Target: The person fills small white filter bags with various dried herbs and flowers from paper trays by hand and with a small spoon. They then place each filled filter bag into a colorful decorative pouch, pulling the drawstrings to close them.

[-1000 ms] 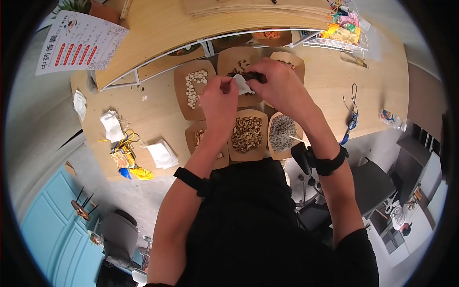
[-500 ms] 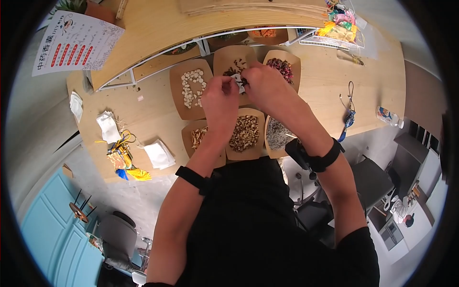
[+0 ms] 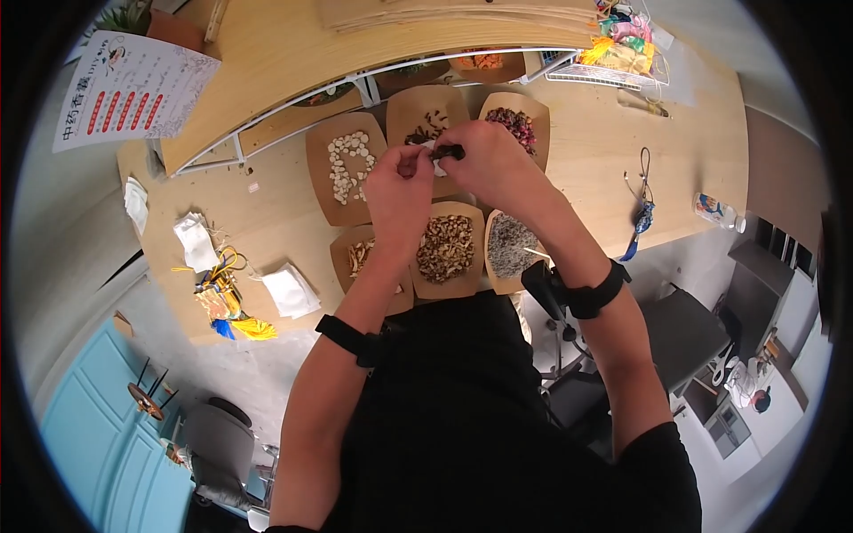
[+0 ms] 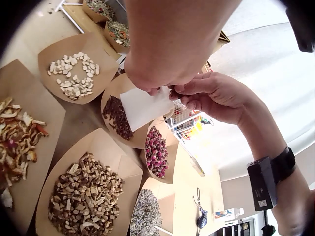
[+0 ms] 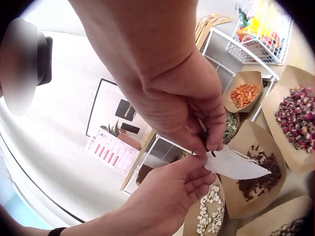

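My left hand (image 3: 400, 195) pinches the top of a small white drawstring pouch (image 5: 241, 166), which hangs tilted over a paper tray (image 5: 246, 142) of dark brown cloves (image 5: 261, 184). A thin white string lies along the pouch in the right wrist view. Fingers of my right hand (image 3: 493, 164) are bunched at the pouch's mouth, pinching dark cloves (image 3: 450, 152). Both hands' fingertips meet there, and the inside of the pouch is hidden. In the left wrist view, the flat side of the pouch covers part of the clove tray.
Around stand trays of white pieces (image 3: 348, 164), rosebuds (image 3: 511, 129), chopped brown root (image 3: 447, 249) and grey lavender-like buds (image 3: 513, 244). White pouches (image 3: 291, 291) and tasselled sachets (image 3: 222, 298) lie left. A blue tasselled pendant (image 3: 641, 218) and bottle (image 3: 718, 211) lie right. Behind is a shelf (image 3: 462, 31).
My right hand has come in closer to my left, its pinched cloves now at the pouch's mouth. More of the rosebud tray shows; less of the pouch shows.
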A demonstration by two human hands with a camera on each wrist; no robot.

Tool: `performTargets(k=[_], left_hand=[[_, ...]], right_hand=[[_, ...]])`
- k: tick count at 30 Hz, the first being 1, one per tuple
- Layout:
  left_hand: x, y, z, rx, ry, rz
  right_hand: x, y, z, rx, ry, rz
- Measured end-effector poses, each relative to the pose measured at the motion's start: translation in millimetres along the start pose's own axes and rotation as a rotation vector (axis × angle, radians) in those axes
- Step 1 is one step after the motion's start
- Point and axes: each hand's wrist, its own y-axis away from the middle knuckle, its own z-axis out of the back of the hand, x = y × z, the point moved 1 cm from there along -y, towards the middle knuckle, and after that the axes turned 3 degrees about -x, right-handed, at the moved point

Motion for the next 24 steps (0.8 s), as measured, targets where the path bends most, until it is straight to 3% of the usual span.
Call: performTargets(k=[13,24], left_hand=[[4.2,0.7,1.3,0.043,0.029,0.023],[9.7,1.4,1.9,0.085,0.062,0.048]], right_hand=[[-5.9,0.0,-6.3,0.0,0.017,-0.038],[-2.6,-0.9,-5.3,-0.017,-0.147,-0.098]])
